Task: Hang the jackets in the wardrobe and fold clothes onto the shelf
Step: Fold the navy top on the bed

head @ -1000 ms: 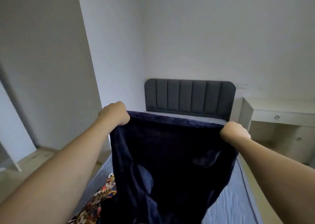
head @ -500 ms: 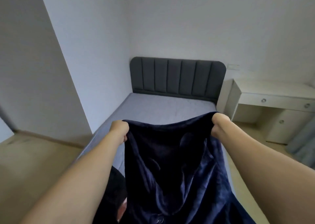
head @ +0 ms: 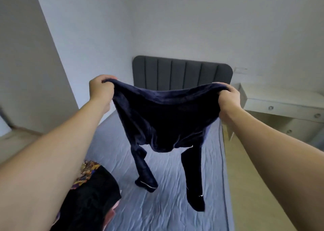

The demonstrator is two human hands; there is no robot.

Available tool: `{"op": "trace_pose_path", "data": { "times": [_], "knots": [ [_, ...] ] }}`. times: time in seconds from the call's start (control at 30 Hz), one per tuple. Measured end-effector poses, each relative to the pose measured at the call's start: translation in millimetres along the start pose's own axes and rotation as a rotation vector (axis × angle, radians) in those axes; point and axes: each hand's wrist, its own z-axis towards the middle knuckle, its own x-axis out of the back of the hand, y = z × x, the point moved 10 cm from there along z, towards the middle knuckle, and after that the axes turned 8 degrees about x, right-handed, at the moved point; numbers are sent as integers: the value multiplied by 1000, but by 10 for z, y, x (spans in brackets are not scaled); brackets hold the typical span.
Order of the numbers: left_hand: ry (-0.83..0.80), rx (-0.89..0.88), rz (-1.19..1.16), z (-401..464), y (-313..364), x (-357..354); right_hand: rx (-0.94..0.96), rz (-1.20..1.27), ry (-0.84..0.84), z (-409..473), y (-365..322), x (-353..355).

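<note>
A dark navy velvet garment (head: 164,123) hangs spread in the air over the bed. My left hand (head: 100,88) grips its upper left corner and my right hand (head: 228,100) grips its upper right corner, both fists curled round the fabric. Two long sleeves dangle from it, and their cuffs reach down to the mattress. The top edge sags between my hands.
The bed (head: 163,211) has a wrinkled grey-blue sheet and a dark grey padded headboard (head: 182,72). A black garment (head: 91,201) and a multicoloured patterned one (head: 87,169) lie at the bed's near left. A white desk with drawers (head: 280,106) stands to the right.
Both hands have lifted the navy garment higher and spread it wider, so its sleeves now hang free down to the mattress. The view has tilted down onto the bed.
</note>
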Motion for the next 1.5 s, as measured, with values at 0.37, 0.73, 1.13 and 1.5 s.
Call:
{"op": "trace_pose_path", "data": {
  "times": [0.37,0.73,1.13,1.5],
  "knots": [
    [-582,404,1540,-2352,-3731,411,-171,-1417,-1209,-2032,3030,900],
    [-833,605,1389,-3052,-6294,19,-444,-1490,-1518,-3163,5373,1082],
    [-442,216,1447,-2816,-9597,-1023,-427,-1185,-583,-2430,8725,1761],
    [-318,55,1576,-2378,-8704,-1596,75,-714,-596,-2034,8321,2023]
  ]
}}
